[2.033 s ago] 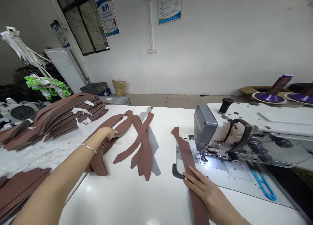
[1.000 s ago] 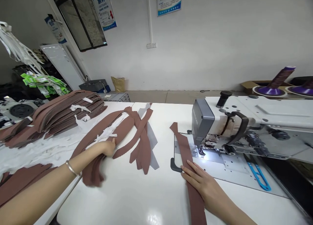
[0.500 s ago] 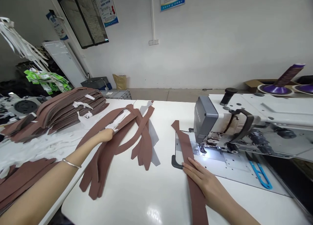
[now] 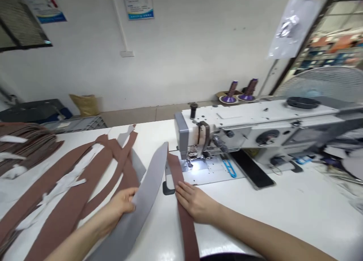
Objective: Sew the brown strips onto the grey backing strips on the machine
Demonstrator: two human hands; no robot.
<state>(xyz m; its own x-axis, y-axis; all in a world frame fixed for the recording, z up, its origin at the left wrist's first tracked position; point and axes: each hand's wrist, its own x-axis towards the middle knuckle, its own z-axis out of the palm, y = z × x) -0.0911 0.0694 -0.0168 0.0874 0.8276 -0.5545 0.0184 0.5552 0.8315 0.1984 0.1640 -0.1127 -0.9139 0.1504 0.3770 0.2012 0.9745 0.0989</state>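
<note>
My left hand (image 4: 123, 205) is closed around the edge of a long grey fabric strip (image 4: 149, 191), thumb and fingers pinching it. That strip rises to a narrow tip beside the sewing machine (image 4: 189, 134). My right hand (image 4: 195, 201) lies with fingers stretched out on a brown fabric strip (image 4: 185, 230), pressing it against the white table (image 4: 159, 236). The brown strip runs from near the needle area toward the front edge, just left of the lit presser foot (image 4: 189, 163). Several more brown strips (image 4: 68, 189) lie in a loose pile to my left.
A stack of brown pieces (image 4: 28, 138) stands at the far left. Blue-handled snips (image 4: 229, 167) and a black phone-like slab (image 4: 252, 168) lie right of the needle. Purple-based thread cones (image 4: 229, 94) stand behind the machine, and a fan (image 4: 323, 83) is at the right.
The view has swung to the right. My left hand has come from the brown pile toward the machine, now with the grey strip in it. My right hand stays on the brown strip.
</note>
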